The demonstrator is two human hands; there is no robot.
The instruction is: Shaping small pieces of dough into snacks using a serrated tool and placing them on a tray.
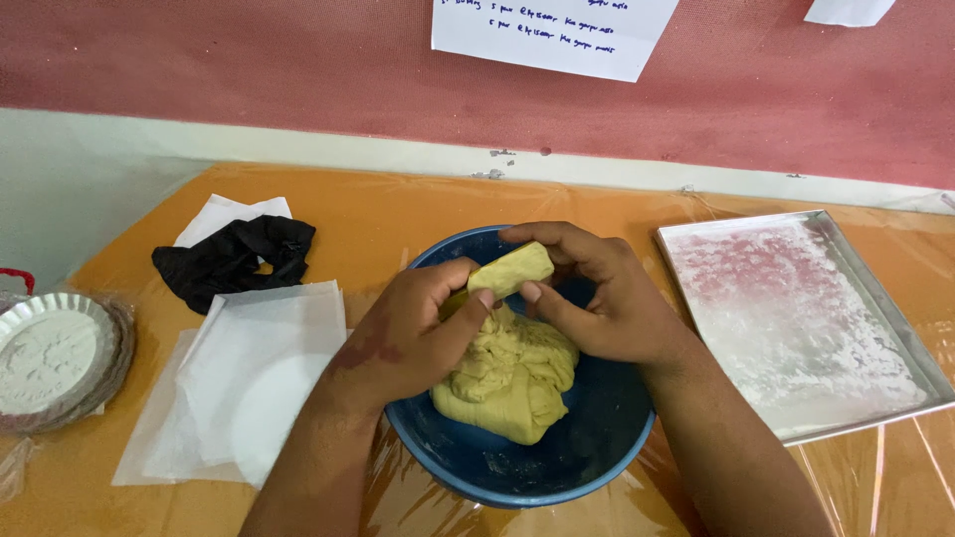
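Dough piece pinched over the bowl

Dough strip (pixel 511 269), pale yellow, sits pinched between left hand (pixel 403 333) and right hand (pixel 597 298), above the dough mass (pixel 512 373) in a blue bowl (pixel 597 438). A floured metal tray (pixel 796 318) lies right; white paper sheets (pixel 259 368) left.

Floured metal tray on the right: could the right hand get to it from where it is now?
Probably yes. The tray lies open beside the blue bowl, with nothing between it and the right hand. But that hand's fingers are pinching a piece of dough with the left hand.
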